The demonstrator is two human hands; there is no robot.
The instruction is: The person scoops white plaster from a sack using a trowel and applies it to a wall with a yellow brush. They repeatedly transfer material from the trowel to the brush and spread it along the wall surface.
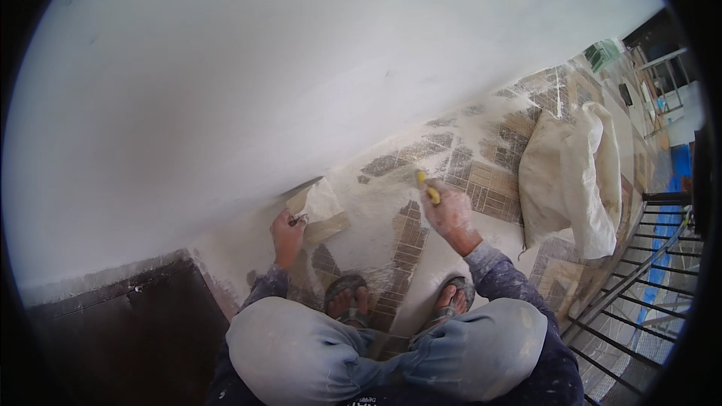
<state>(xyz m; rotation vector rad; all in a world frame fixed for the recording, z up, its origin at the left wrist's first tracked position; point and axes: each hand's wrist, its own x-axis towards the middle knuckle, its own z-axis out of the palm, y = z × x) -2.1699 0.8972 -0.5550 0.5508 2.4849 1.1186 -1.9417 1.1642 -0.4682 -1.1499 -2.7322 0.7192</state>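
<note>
My left hand (286,240) is closed on the near left edge of a tan flat piece (328,227) that looks like cardboard. White powder lies over much of its surface, and it sits low on the floor against the foot of the white wall (248,90). To the right, my right hand (449,214) is wrapped round a yellow-handled tool (432,191), held above the dusty floor. The tool's working end is blurred, so its kind is unclear. White dust coats my right hand and sleeve.
Patterned tile floor (492,188) under white powder runs along the wall. An off-white sack (545,180) slumps at the right, near a black metal railing (624,282). My sandalled feet (347,301) stand between the hands. A dark brown panel (128,331) lies at lower left.
</note>
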